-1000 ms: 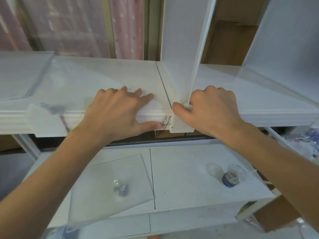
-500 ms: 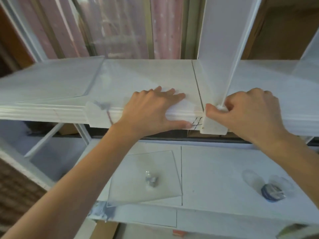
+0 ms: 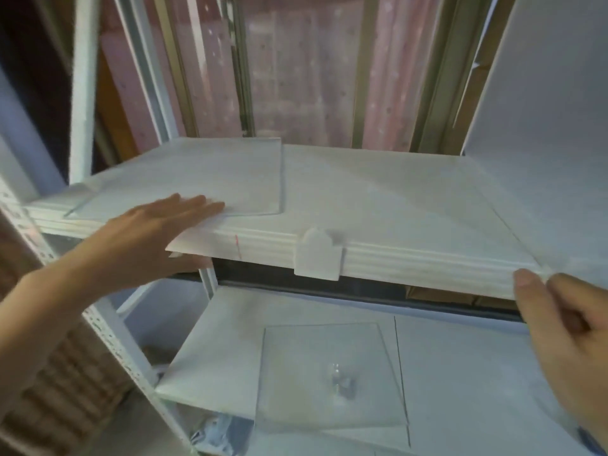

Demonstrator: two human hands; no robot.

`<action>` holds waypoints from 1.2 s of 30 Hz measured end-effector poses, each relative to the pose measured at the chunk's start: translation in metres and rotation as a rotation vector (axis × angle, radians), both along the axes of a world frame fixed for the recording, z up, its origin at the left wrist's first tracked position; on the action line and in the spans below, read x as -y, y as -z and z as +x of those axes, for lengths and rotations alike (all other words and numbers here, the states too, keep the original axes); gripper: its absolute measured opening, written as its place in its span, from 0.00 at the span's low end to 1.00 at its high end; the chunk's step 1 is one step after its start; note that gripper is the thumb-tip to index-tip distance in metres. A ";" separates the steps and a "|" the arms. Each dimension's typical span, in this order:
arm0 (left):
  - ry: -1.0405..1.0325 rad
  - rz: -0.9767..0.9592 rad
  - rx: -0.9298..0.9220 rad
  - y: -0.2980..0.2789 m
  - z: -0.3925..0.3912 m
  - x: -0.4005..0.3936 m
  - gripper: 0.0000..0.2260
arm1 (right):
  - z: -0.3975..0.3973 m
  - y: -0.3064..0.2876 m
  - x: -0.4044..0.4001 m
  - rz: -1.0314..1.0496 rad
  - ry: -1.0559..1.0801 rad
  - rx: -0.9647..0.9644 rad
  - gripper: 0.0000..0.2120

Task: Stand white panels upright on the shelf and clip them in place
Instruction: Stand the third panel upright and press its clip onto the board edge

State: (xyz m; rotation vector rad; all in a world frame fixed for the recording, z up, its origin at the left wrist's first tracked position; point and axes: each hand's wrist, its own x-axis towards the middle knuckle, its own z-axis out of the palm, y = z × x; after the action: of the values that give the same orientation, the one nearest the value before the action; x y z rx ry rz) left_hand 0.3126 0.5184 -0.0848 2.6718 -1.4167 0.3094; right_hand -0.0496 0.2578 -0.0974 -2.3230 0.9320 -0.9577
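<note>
One white panel (image 3: 546, 133) stands upright at the right of the upper shelf (image 3: 378, 199), its lower front corner at the shelf edge, so we judge that one placed. Whether its clip is fully seated we cannot tell; that corner is blurred. Our right hand (image 3: 566, 330) hangs just below that corner, fingers loosely curled, holding nothing we can see. A white clip (image 3: 318, 255) sits on the shelf's front edge near the middle with no panel in it, just right of a red mark (image 3: 237, 246). That looks to us like the next slot to fill.

Our left hand (image 3: 141, 238) lies spread and flat on the front edge of a panel lying flat (image 3: 204, 179) at the left; this one remains to be stood up and clipped.

On the lower shelf (image 3: 460, 373) a clear sheet (image 3: 329, 373) lies flat with a few small clear pieces (image 3: 342, 383) on it, possibly spare clips. We see no box or bin.
</note>
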 end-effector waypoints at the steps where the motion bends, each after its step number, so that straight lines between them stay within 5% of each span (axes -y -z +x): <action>1: 0.061 -0.047 0.071 0.001 0.010 -0.010 0.32 | 0.016 0.006 -0.002 -0.100 -0.023 0.006 0.14; 4: 0.166 -0.140 0.251 -0.005 0.033 -0.037 0.23 | 0.065 -0.019 -0.033 -0.358 -0.047 0.075 0.25; 7: 0.235 -0.137 0.455 -0.013 0.040 -0.052 0.22 | 0.117 -0.045 -0.063 -0.516 -0.134 0.141 0.23; 10: 0.341 -0.235 0.624 -0.033 0.039 -0.050 0.19 | 0.170 -0.072 -0.092 -0.606 -0.276 -0.083 0.24; 13: 0.377 -0.389 0.808 -0.057 0.034 -0.023 0.17 | 0.212 -0.090 -0.099 -0.836 -0.187 -0.369 0.32; 18: 0.469 -0.485 1.017 -0.078 0.020 0.025 0.16 | 0.213 -0.112 -0.083 -0.995 -0.028 -0.352 0.27; 24: 0.582 -0.561 1.099 -0.093 0.003 0.077 0.15 | 0.185 -0.119 -0.069 -1.025 0.114 -0.606 0.24; 27: 0.687 -0.679 1.095 -0.094 -0.011 0.097 0.18 | 0.185 -0.118 -0.055 -0.751 0.046 -0.772 0.15; 30: 0.621 -0.827 0.991 -0.093 -0.020 0.108 0.17 | 0.191 -0.112 -0.046 -0.284 -0.048 -0.689 0.12; 33: 0.535 -0.997 0.676 -0.081 -0.026 0.105 0.20 | 0.199 -0.094 -0.046 -0.124 -0.044 -0.581 0.15; 36: 0.498 -0.938 0.276 -0.053 -0.026 0.094 0.17 | 0.204 -0.080 -0.048 0.025 -0.054 -0.452 0.24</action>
State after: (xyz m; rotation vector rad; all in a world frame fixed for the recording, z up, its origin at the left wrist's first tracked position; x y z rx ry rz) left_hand 0.2866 0.4243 -0.0319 1.5265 -1.4333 1.0064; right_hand 0.1542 0.3056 -0.0170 -2.5794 1.0323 -0.3973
